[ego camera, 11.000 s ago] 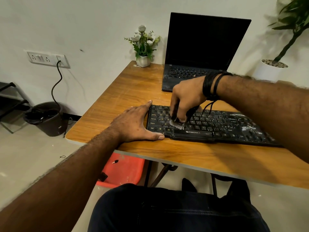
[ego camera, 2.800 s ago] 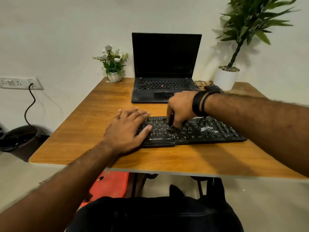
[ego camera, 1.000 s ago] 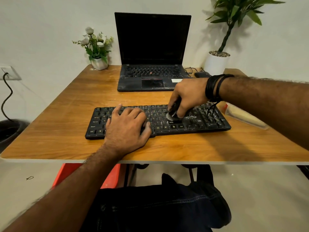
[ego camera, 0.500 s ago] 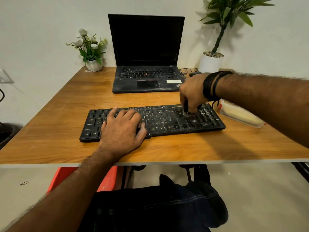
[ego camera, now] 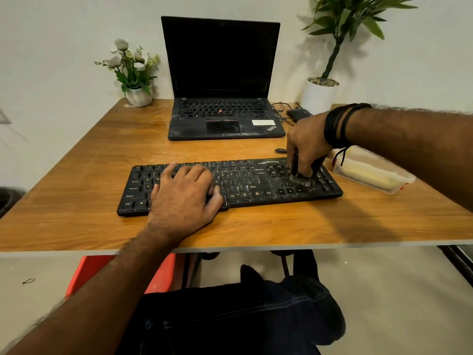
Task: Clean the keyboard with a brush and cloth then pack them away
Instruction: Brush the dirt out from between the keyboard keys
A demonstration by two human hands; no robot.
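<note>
A dusty black keyboard (ego camera: 245,184) lies across the middle of the wooden table (ego camera: 76,175). My left hand (ego camera: 184,196) rests flat on its left half, fingers spread, pressing it down. My right hand (ego camera: 305,147) is closed around a small black brush (ego camera: 300,178) whose grey bristles touch the keys at the keyboard's right end. The brush handle is mostly hidden inside my fist. A clear plastic box (ego camera: 371,175) with something pale yellow inside, perhaps a cloth, lies just right of the keyboard.
An open black laptop (ego camera: 222,80) stands behind the keyboard. A small white flower pot (ego camera: 139,96) is at the back left, a potted plant (ego camera: 320,93) at the back right, a mouse (ego camera: 298,114) with cable beside the laptop. A red stool (ego camera: 87,272) is under the table.
My right hand has carried the brush from the keyboard's middle to its right end. My left hand stays on the left half. The view has shifted rightward, revealing the plastic box.
</note>
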